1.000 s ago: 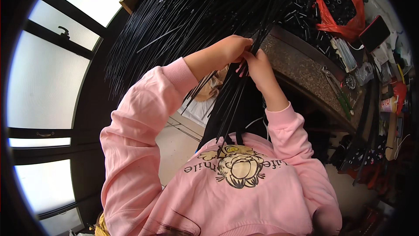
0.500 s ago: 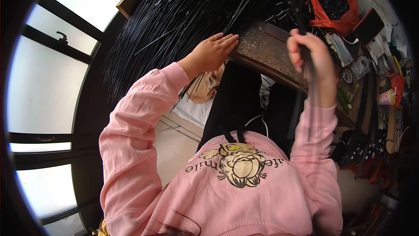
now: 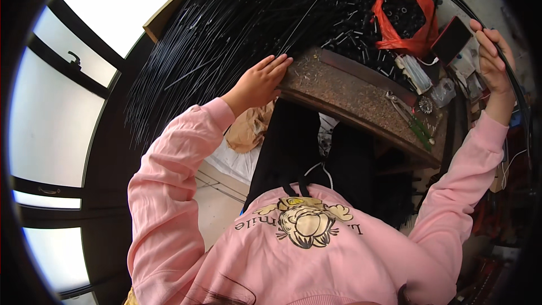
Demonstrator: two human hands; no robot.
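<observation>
My left hand rests flat, fingers together, on the near edge of a worn brown workbench, right beside a big fanned pile of thin black rods. Far out to the right, my right hand is raised and pinches a bunch of long thin black rods that arc along the picture's right rim. Both arms wear pink sleeves.
An orange bag of small black parts lies at the bench's back. A red flat box, clear plastic packets and green-handled pliers lie to its right. Bright windows fill the left side.
My right hand has pulled a bunch of rods away from the pile and swung it far out to the right. My left hand let go and settled flat on the bench edge.
</observation>
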